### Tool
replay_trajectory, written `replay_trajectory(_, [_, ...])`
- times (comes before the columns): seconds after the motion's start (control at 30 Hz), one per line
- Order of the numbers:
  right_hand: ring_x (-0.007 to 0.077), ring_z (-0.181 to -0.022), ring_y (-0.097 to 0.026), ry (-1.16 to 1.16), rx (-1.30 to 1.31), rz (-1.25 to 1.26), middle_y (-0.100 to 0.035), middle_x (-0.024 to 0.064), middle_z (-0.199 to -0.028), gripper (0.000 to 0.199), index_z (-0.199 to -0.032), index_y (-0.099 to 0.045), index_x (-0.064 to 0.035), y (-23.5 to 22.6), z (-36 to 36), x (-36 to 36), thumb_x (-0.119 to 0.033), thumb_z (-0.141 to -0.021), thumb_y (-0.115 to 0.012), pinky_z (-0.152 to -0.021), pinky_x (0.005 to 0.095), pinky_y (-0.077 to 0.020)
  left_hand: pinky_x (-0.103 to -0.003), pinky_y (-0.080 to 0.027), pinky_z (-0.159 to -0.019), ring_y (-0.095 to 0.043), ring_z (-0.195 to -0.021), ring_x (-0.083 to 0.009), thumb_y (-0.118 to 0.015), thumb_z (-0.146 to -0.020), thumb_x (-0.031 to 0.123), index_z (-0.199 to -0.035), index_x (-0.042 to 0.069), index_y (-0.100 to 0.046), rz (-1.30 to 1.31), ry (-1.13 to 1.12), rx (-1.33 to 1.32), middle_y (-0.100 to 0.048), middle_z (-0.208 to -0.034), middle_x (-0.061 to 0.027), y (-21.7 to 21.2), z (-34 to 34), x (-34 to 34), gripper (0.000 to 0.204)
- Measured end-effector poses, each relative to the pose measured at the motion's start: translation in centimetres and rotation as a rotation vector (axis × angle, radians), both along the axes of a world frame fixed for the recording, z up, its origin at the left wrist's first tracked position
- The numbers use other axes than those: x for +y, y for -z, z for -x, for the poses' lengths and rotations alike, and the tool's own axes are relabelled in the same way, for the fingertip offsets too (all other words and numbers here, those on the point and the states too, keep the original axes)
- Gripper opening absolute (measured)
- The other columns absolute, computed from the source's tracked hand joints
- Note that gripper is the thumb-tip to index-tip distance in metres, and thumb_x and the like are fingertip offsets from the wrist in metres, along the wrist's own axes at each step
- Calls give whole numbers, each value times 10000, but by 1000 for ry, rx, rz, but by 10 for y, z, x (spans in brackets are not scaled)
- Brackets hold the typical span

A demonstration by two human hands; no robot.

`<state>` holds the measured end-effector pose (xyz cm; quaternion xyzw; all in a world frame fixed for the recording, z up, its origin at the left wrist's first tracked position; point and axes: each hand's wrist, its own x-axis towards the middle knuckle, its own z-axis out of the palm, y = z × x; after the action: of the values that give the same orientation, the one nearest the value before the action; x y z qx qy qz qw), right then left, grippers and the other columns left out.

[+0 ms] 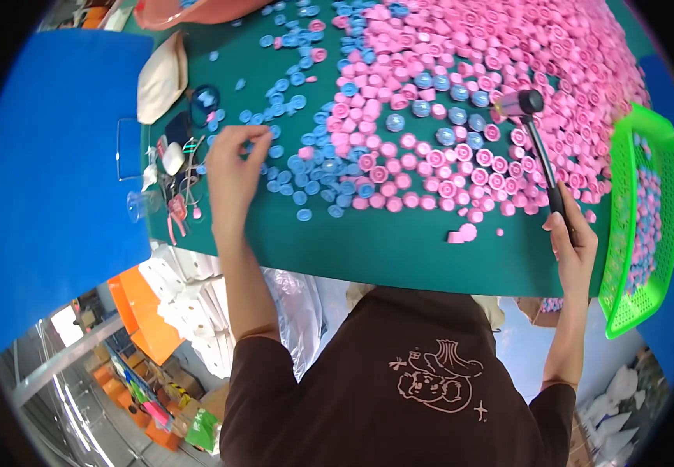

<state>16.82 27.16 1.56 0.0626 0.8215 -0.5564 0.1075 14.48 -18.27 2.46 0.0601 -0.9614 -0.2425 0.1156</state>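
Observation:
My right hand [574,245] grips the black handle of a small mallet [541,152]. Its head, black at one end and clear yellowish at the other, hangs over the pink caps. My left hand [237,156] is closed in a pinch at the left edge of a scatter of small blue round pieces [326,167]. What its fingertips hold, if anything, cannot be made out. Between the hands lie many pink round caps [446,188], heaped toward the far right. A loose group of caps with blue tops [457,116] stands among them, left of the mallet head.
A green plastic basket [619,226] with pink and blue pieces stands at the table's right edge. Along the left edge lie a cream cloth pouch [162,76], red-handled pliers [176,216] and a clear cup [142,205]. A pinkish-orange basin [197,14] sits at the far left.

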Motion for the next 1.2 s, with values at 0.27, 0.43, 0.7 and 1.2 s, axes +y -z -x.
replay_trajectory(0.27, [-8, -554, -372, -129, 129, -110, -581, -33, -780, 478, -1416, -470, -69, 3, -5, -7, -128, -954, -578, -482, 155, -263, -335, -469, -684, -592, -796, -224, -748, -754, 84, -891, 66, -718, -10, 94, -143, -647, -833, -59, 1, -13, -3, 141])
replay_trajectory(0.43, [-4, -565, -381, -109, 112, -119, -581, -29, -790, 479, -1418, -468, -68, -1, -11, -1, -131, -956, -578, -488, 159, -268, -330, -467, -677, -592, -799, -227, -746, -766, 95, -940, 68, -711, 74, 46, -174, -646, -858, -60, 4, -17, -12, 179])
replay_trajectory(0.7, [-1, -562, -374, -101, 86, -141, -575, -37, -774, 473, -1404, -483, -55, 2, -16, 1, -130, -949, -588, -490, 163, -269, -311, -460, -648, -589, -766, -186, -768, -767, 114, -876, 57, -704, -108, -36, -50, -626, -837, -54, 3, -17, 24, 139])
replay_trajectory(1.2, [115, -629, -478, -231, 147, -228, -532, 52, -700, 434, -1288, -591, -10, -23, -20, -5, -82, -867, -662, -589, 257, -391, -341, -467, -685, -598, -760, -239, -771, -715, 60, -865, 12, -664, 207, 335, -308, -602, -803, -97, -10, 0, 55, 190])
